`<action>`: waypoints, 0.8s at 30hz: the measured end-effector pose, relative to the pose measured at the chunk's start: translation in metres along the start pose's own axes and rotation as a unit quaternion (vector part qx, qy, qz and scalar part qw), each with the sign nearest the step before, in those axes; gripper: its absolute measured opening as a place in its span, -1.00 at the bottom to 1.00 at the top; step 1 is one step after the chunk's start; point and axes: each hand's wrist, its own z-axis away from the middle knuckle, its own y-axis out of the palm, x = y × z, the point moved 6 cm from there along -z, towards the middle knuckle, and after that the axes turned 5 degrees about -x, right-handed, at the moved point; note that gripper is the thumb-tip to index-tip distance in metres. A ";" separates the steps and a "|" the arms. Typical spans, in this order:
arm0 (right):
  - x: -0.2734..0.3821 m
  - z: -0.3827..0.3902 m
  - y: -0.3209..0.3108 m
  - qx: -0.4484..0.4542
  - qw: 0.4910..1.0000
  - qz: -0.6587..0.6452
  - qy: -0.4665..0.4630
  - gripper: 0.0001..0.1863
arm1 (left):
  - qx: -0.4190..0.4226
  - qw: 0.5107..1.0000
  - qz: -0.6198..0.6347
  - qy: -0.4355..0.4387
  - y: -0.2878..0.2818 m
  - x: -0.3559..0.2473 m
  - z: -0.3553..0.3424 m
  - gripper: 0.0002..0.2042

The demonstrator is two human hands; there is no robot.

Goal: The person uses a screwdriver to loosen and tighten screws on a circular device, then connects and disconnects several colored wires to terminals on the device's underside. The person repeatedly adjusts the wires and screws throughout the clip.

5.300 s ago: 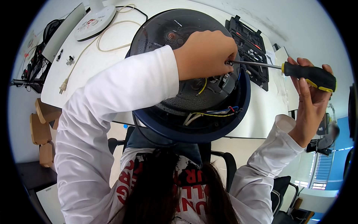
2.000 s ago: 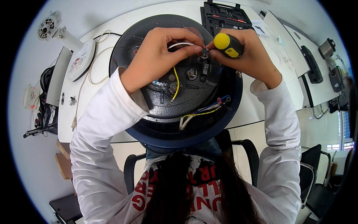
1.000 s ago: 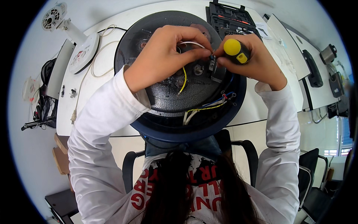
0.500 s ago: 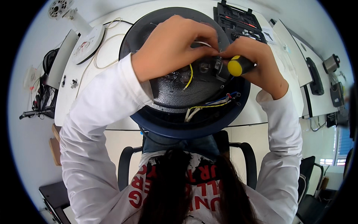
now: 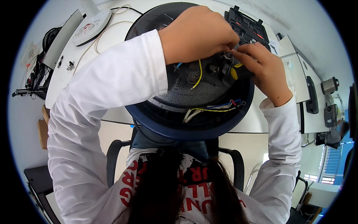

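A round dark metal plate [image 5: 179, 99] sits in a dark blue round shell [image 5: 175, 133] at the table's front edge. My left hand [image 5: 203, 35] arches over the far right of the plate, its fingers pinched beside a small metal part [image 5: 226, 56]; what they hold is hidden. My right hand [image 5: 263, 69] keeps a black and yellow screwdriver [image 5: 242, 72] tucked in the palm. Its thumb and forefinger reach to the left fingertips. Below the left hand, a yellow wire [image 5: 200, 74] stands out from the plate. Several wires [image 5: 209, 109] in white, yellow and blue lie along the shell's near inner side.
An open black tool case [image 5: 246, 28] lies at the back right of the white table [image 5: 112, 63]. Toward the left are a white stand base [image 5: 93, 31], a pale cable [image 5: 97, 43] and small metal pieces [image 5: 70, 65]. Another desk at right bears a dark device [image 5: 312, 95].
My left hand has shifted right toward the right fingertips, and the white wire under it no longer shows. The screwdriver handle has turned more sideways in my right hand. The whole view has shifted slightly.
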 end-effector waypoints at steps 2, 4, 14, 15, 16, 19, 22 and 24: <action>0.004 0.000 -0.001 -0.004 1.000 0.024 -0.012 -0.60 | -0.008 0.999 -0.042 0.016 0.003 -0.001 0.001 -0.90; 0.005 -0.001 0.000 -0.010 0.999 0.041 -0.022 -0.61 | -0.022 0.997 -0.061 0.046 0.003 -0.002 0.002 -0.91; 0.006 -0.004 0.004 -0.002 0.994 0.074 -0.074 -0.62 | -0.004 0.980 -0.166 0.106 0.010 -0.005 0.005 -0.89; 0.006 -0.004 0.004 -0.002 0.994 0.079 -0.079 -0.63 | -0.012 0.981 -0.161 0.109 0.009 -0.006 0.005 -0.89; 0.007 -0.005 0.003 0.001 0.993 0.082 -0.085 -0.63 | -0.019 0.981 -0.156 0.112 0.008 -0.007 0.004 -0.88; 0.008 -0.006 0.001 0.005 0.991 0.087 -0.106 -0.65 | -0.015 0.980 -0.165 0.113 0.010 -0.009 0.005 -0.87; 0.004 -0.007 0.002 0.001 0.987 0.083 -0.137 -0.65 | -0.018 0.976 -0.173 0.128 0.005 -0.011 0.005 -0.88; -0.001 -0.008 0.001 0.002 0.984 0.081 -0.158 -0.65 | -0.007 0.979 -0.163 0.122 0.002 -0.011 0.006 -0.88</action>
